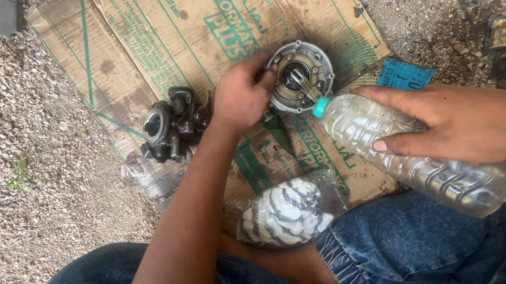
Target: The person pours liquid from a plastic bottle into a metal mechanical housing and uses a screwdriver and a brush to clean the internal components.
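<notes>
The round metal housing (pixel 300 76) sits on the cardboard (pixel 142 49) just right of the left hand (pixel 241 96), whose grip closes on its left rim, fingertips curled over the edge and thumb side out of sight behind the part. The right hand (pixel 456 121) wraps the clear plastic bottle (pixel 418 155) from above, the grip holding its upper body with the thumb laid along the near side; the bottle lies tilted, its teal neck (pixel 321 106) pointing up-left from that grip and touching or just over the lower right rim of the housing. A thin stream or a rod seems to run from the neck into the housing's dark centre, but which it is cannot be made out. The bottle's base is cut off behind the right forearm, and the right wrist leaves the picture at the edge. The carburettor (pixel 173 126) lies just left of the left wrist, apart from it. A striped cloth in a clear bag (pixel 286 210) lies below the left forearm, against the jeans (pixel 405 238). The left forearm reaches up from bottom centre, wrist bent slightly; the right enters from the right, palm down. Gravel (pixel 30 144) surrounds the cardboard.
</notes>
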